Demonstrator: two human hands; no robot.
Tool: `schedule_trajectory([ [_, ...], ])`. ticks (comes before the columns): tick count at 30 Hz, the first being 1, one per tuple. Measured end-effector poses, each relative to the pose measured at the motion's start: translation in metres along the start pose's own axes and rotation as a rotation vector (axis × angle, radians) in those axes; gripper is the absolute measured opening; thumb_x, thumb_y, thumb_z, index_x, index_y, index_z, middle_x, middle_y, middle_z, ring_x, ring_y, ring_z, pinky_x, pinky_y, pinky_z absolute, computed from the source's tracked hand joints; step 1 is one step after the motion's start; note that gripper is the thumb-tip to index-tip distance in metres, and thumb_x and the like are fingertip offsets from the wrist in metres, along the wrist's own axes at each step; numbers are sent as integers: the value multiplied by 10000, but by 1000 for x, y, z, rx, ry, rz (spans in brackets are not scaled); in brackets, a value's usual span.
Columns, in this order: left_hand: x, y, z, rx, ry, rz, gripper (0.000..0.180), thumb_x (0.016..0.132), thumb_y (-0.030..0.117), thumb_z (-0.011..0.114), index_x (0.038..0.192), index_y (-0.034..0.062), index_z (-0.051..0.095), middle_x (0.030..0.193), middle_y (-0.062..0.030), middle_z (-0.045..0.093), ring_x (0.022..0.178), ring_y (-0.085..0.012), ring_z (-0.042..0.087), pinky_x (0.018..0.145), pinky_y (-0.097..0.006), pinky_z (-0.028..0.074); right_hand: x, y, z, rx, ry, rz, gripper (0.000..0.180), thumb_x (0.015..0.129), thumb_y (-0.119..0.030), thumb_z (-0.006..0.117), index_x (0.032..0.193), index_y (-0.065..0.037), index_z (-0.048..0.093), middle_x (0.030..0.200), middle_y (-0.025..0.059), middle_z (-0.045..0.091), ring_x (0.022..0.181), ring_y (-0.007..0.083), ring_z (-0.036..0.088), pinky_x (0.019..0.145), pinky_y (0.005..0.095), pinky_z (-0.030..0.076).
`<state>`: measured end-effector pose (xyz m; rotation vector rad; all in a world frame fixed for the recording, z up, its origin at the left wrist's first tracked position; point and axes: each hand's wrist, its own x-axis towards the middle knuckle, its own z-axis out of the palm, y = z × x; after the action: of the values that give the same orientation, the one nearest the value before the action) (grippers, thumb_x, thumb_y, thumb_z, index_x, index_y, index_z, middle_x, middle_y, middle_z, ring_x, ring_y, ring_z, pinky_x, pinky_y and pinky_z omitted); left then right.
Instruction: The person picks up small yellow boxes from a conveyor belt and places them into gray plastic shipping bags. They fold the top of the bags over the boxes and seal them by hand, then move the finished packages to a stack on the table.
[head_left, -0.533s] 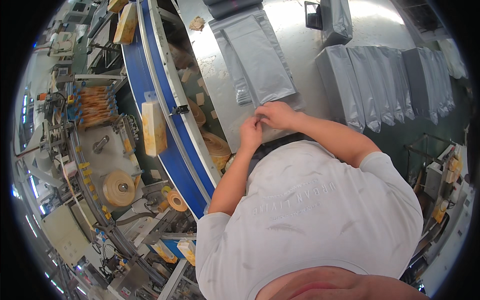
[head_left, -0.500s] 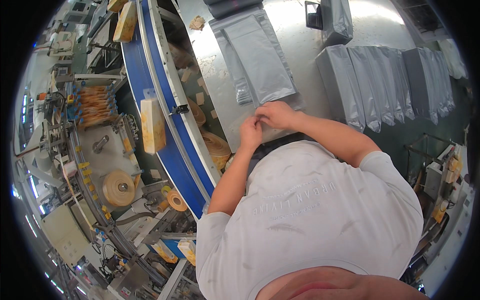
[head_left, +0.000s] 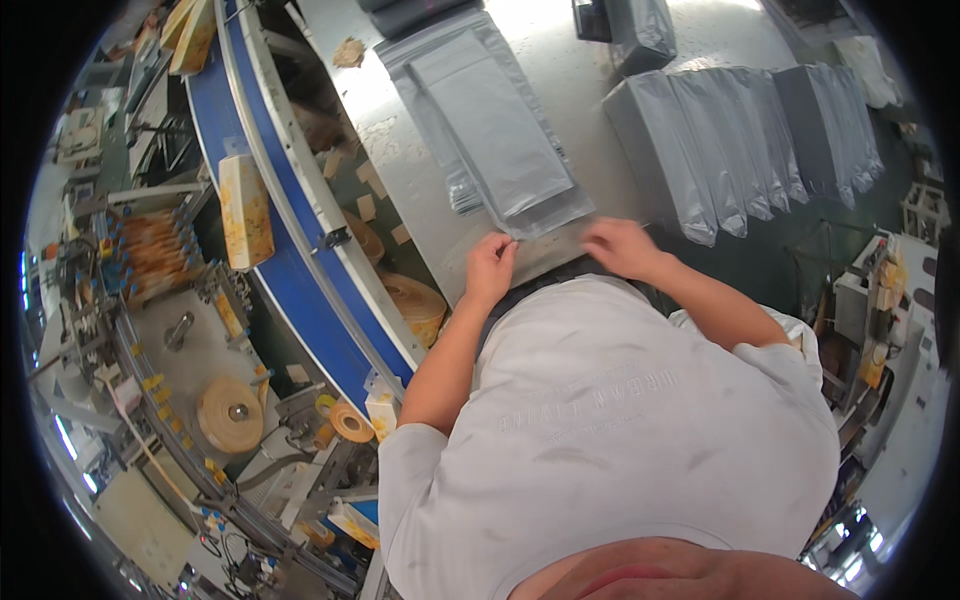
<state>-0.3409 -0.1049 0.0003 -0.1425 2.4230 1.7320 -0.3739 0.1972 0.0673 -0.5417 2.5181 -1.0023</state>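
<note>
Left hand (head_left: 490, 268) has thumb and fingertips bunched at the near left corner of the layered silver pouches (head_left: 500, 140), though whether one is pinched I cannot tell; the pouches lie flat on the metal table (head_left: 560, 80). Right hand (head_left: 622, 248) is blurred just beside the near right corner, its grip unclear. Light, even fingertip pressure at both corners would likely keep the pouches uncreased

A factory is shown by yellow packs (head_left: 246, 212) on a blue belt (head_left: 290, 305) at left, a big roll (head_left: 222, 418) lower left, and silver bags (head_left: 490, 115) piled top centre.
</note>
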Motion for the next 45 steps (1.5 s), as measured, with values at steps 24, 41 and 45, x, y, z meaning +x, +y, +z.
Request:
schedule_trajectory([
  [24,56,36,-65,1036,-277,1062,266,877,98,644,1142,82,669,1627,-85,497,1536,-280,431,1229,-442,385,81,-16,-74,-765,69,-843,392,851,-101,639,1236,-55,695,1420,92,638,1480,308,463,1204,455,420],
  [41,126,-6,-36,-266,283,-232,354,1007,234,753,811,28,543,717,-35,567,678,-147,485,643,-374,431,183,35,24,718,494,276,185,992,-195,744,1059,-23,745,741,23,679,707,126,607,705,310,498],
  [45,119,-11,-20,113,689,-78,321,1049,278,680,1087,-34,613,1123,-148,687,944,-223,618,847,-403,503,190,29,41,482,691,310,402,980,-282,749,1276,-18,683,1063,132,747,921,252,689,853,391,540],
])
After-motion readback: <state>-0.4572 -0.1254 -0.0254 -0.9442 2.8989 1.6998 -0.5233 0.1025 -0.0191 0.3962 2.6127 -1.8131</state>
